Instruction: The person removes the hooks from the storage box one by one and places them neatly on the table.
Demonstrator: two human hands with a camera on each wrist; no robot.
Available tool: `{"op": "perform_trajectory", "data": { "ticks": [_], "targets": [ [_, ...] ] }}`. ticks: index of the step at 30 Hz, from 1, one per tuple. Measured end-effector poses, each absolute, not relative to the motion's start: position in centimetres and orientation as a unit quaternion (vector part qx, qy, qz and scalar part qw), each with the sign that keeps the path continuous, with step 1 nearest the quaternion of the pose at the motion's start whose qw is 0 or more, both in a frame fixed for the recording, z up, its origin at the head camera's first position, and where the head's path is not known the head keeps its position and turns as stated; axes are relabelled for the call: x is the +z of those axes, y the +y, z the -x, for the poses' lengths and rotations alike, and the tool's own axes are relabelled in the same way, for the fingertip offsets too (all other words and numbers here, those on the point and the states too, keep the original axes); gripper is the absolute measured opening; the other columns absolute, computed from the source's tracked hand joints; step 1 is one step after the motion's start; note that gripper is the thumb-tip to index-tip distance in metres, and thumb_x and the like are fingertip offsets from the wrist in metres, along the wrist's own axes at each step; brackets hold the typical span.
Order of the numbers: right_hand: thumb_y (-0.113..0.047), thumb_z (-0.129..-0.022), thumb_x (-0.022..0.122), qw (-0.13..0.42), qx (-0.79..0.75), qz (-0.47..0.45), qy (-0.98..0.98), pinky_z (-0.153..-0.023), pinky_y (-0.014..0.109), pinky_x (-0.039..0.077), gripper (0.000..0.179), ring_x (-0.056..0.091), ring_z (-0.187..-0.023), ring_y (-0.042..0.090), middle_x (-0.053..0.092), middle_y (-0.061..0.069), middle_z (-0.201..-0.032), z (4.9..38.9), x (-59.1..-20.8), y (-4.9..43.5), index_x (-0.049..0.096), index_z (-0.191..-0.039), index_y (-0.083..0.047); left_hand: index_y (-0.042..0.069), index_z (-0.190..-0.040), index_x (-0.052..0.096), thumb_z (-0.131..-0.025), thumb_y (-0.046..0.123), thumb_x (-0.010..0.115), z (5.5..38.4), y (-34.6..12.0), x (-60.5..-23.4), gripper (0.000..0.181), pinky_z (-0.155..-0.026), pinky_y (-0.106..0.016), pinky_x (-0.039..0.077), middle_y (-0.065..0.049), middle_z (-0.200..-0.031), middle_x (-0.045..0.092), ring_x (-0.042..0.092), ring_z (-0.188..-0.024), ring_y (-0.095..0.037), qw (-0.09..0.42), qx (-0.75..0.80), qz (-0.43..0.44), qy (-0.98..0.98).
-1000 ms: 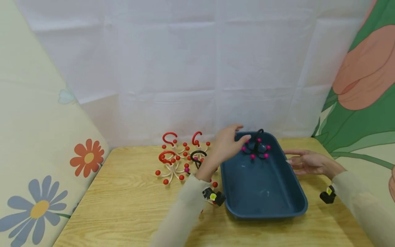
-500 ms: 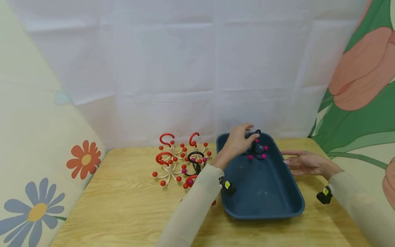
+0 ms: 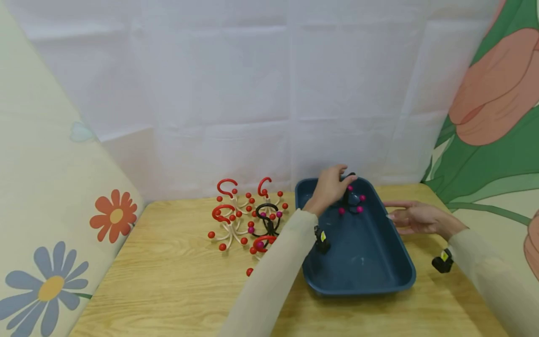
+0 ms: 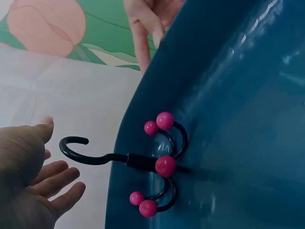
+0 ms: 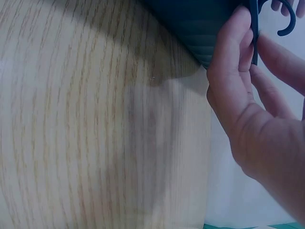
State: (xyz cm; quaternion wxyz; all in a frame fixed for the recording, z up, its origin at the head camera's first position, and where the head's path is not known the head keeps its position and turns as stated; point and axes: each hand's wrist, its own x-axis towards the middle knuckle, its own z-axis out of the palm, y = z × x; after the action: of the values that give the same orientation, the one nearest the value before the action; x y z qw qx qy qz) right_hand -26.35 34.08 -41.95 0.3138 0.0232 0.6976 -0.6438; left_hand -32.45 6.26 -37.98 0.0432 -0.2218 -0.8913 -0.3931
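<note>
A black claw massager (image 4: pixel 140 161), with a hooked handle and pink balls on curved arms, stands at the far end of a dark blue basin (image 3: pixel 358 262). Beside its hook is my left hand (image 3: pixel 330 188), fingers relaxed and thumb apart; the left wrist view shows a gap between this hand (image 4: pixel 33 171) and the hook. At the basin's right side, my right hand (image 3: pixel 421 219) holds the rim, with thumb and fingers on either side of it in the right wrist view (image 5: pixel 257 100). The head view partly hides the massager behind my left hand.
Left of the basin, several cream claw massagers (image 3: pixel 230 229) with red hooks and balls stand on the wooden table (image 3: pixel 168 281). Among them is another black massager (image 3: pixel 269 224). My left forearm covers part of this group. A white cloth (image 3: pixel 223 93) hangs behind.
My left hand has moved right and slightly farther back, closer to the black massager's hook in the basin. My right hand stays at the basin's rim. The head view has shifted slightly.
</note>
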Motion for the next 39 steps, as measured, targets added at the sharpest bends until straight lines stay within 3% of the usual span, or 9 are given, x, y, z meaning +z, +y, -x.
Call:
{"op": "perform_trajectory", "data": {
  "ticks": [7, 15, 21, 39],
  "targets": [
    [-0.010, -0.108, 0.057, 0.314, -0.639, -0.021, 0.702, -0.093, 0.034, 0.061, 0.052, 0.074, -0.103, 0.007, 0.076, -0.008, -0.111, 26.4, -41.7, 34.0, 0.048, -0.156, -0.029, 0.007, -0.147, 0.061, -0.106, 0.034, 0.065, 33.4, 6.7, -37.8, 0.049, -0.105, -0.037, 0.057, -0.012, -0.144, 0.068, 0.069, -0.129, -0.023, 0.047, -0.363, 0.231, -0.901],
    [-0.011, -0.108, 0.058, 0.310, -0.632, -0.022, 0.710, -0.092, 0.033, 0.061, 0.062, 0.074, -0.103, 0.007, 0.075, -0.008, -0.112, 26.3, -41.6, 33.8, 0.037, -0.165, -0.021, 0.005, -0.138, 0.068, -0.105, 0.026, 0.066, 34.0, 6.7, -38.6, 0.039, -0.098, -0.033, 0.060, -0.010, -0.130, 0.076, 0.074, -0.119, -0.020, 0.052, -0.361, 0.249, -0.897],
    [-0.011, -0.108, 0.058, 0.312, -0.633, -0.016, 0.709, -0.092, 0.033, 0.061, 0.055, 0.074, -0.103, 0.007, 0.076, -0.009, -0.112, 26.2, -41.6, 33.9, 0.046, -0.159, -0.027, 0.007, -0.124, 0.077, -0.106, 0.024, 0.065, 34.1, 6.7, -39.1, 0.027, -0.090, -0.028, 0.060, -0.007, -0.116, 0.081, 0.077, -0.106, -0.016, 0.068, -0.374, 0.246, -0.891],
    [-0.009, -0.107, 0.058, 0.311, -0.640, -0.017, 0.702, -0.091, 0.033, 0.061, 0.044, 0.075, -0.101, 0.007, 0.076, -0.008, -0.110, 26.2, -41.7, 33.9, 0.059, -0.144, -0.033, 0.007, -0.123, 0.078, -0.106, 0.016, 0.064, 33.5, 7.0, -39.0, 0.024, -0.075, -0.021, 0.057, -0.008, -0.114, 0.082, 0.077, -0.092, -0.014, 0.053, -0.398, 0.213, -0.891]
  ]
}}
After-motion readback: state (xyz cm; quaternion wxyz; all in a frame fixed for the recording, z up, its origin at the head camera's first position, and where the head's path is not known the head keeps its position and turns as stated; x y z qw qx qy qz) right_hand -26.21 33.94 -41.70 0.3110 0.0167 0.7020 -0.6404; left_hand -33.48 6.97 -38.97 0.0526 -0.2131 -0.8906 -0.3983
